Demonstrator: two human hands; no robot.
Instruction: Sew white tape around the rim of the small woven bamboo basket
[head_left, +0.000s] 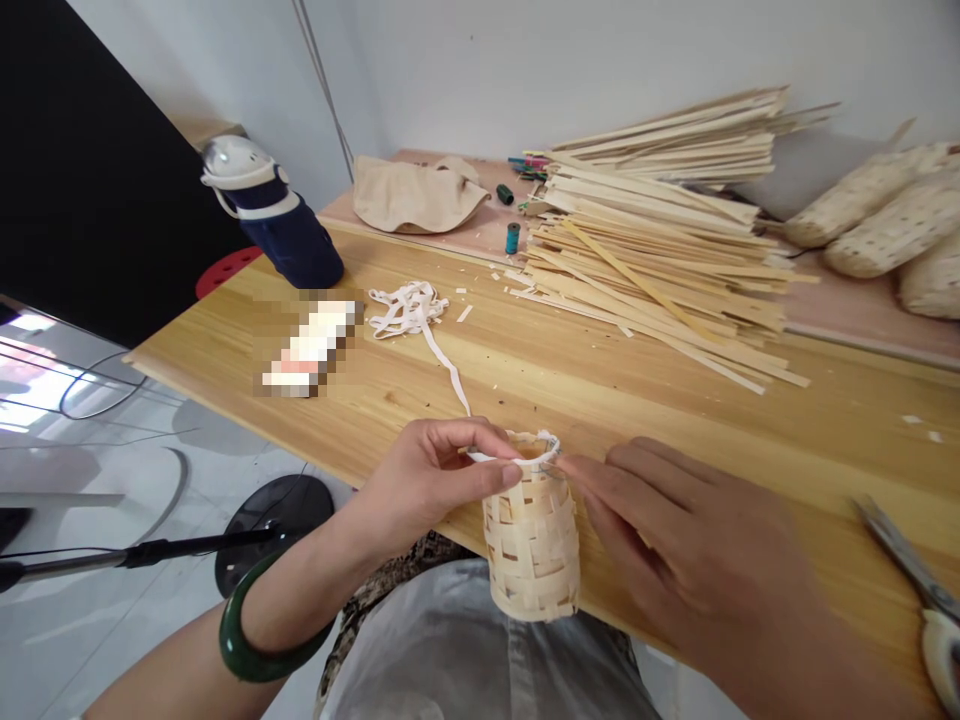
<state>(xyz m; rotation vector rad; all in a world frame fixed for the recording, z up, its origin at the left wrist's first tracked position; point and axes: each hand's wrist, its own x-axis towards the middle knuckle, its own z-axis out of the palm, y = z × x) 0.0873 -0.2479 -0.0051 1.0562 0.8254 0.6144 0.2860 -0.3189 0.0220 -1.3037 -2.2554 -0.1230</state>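
Observation:
A small woven basket [532, 545] of pale strips hangs at the table's front edge, above my lap. My left hand [427, 475] pinches its rim between thumb and fingers, pressing a white ribbon [453, 378] along it. That ribbon runs back to a loose heap on the table. Some dark thread shows on the right part of the bound rim. There, my right hand [690, 530] has thumb and forefinger pinched together close to the edge; whatever they hold is too small to make out.
Scissors [911, 575] lie at the right. Behind are bundles of wooden strips [652, 270], a teal thread spool [512, 238], a beige cloth [416, 195] and woven pieces [885, 225]. A blue bottle [289, 235] and a blurred-out flat object [311, 345] are at the left.

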